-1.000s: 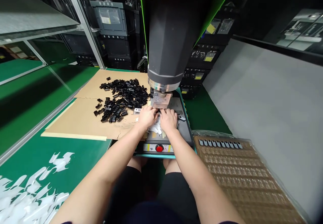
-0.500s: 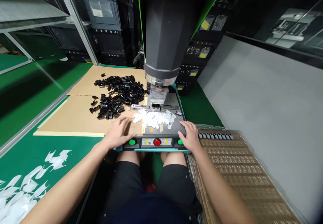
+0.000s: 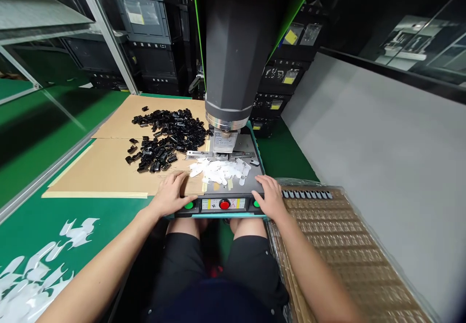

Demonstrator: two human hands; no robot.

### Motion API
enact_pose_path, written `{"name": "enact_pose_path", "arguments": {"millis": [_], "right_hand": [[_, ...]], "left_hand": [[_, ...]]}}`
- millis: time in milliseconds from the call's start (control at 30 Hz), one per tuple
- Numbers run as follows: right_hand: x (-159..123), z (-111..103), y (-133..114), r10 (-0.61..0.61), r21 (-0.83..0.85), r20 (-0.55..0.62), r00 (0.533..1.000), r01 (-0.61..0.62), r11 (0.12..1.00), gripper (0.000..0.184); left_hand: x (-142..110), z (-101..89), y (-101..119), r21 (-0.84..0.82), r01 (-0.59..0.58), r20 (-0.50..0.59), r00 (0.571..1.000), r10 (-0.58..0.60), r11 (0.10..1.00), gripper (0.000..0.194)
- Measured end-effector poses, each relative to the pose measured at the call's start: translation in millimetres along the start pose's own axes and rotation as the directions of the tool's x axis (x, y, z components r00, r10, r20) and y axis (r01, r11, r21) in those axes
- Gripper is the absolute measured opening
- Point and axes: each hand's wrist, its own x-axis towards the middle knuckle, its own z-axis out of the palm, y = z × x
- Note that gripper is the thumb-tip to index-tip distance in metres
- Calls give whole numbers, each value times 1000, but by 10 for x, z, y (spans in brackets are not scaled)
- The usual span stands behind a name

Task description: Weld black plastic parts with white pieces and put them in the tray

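Note:
My left hand (image 3: 168,194) rests open at the left end of the machine's control panel (image 3: 196,205). Its thumb lies at the left green button (image 3: 189,205), and its fingers reach onto the cardboard. At the opposite end, my right hand (image 3: 270,195) is also open, thumb at the right green button (image 3: 256,204), fingers on the grey machine base (image 3: 251,185). Between the hands is a red button (image 3: 224,204). Behind them, the press head's metal block (image 3: 224,141) is down at a metal fixture (image 3: 199,155), mostly hiding a small dark part. White film pieces (image 3: 220,170) lie before the fixture.
Black plastic parts (image 3: 171,136) are heaped on the cardboard (image 3: 91,167) to the left. More white pieces (image 3: 32,277) lie on the green table. At right, a clear tray (image 3: 327,235) on brown cardboard holds a row of small parts. Dark crates (image 3: 156,60) stand behind.
The press head's block has come down onto the fixture, covering most of the black part seen there before. My thumbs stay at the green buttons. The whole view has shifted slightly.

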Motion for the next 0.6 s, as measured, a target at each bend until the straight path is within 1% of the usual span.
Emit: {"name": "enact_pose_path", "arguments": {"millis": [67, 133, 200, 300, 367, 433, 600], "right_hand": [[235, 72, -156, -19, 53, -32, 999, 21, 998, 51], [482, 184, -299, -48, 81, -24, 999, 50, 995, 52], [689, 315, -404, -57, 68, 8, 998, 56, 996, 52], [858, 490, -471, -4, -7, 54, 999, 4, 1000, 54], [885, 562, -474, 37, -47, 62, 997, -34, 998, 56], [874, 590, -469, 49, -59, 62, 997, -46, 997, 56], [829, 556, -491, 49, -50, 57, 997, -46, 998, 55]], "left_hand": [[207, 48, 57, -41, -29, -17, 999, 28, 999, 95], [443, 113, 132, -54, -54, -18, 998, 53, 997, 98], [658, 183, 201, -48, -50, -7, 999, 49, 998, 97], [862, 264, 264, -24, -20, -4, 1000, 20, 1000, 94], [908, 295, 283, 0, -21, -5, 1000, 21, 1000, 92], [896, 309, 295, 31, -24, -10, 1000, 25, 999, 91], [798, 309, 321, 65, -4, -36, 999, 6, 998, 95]]}}
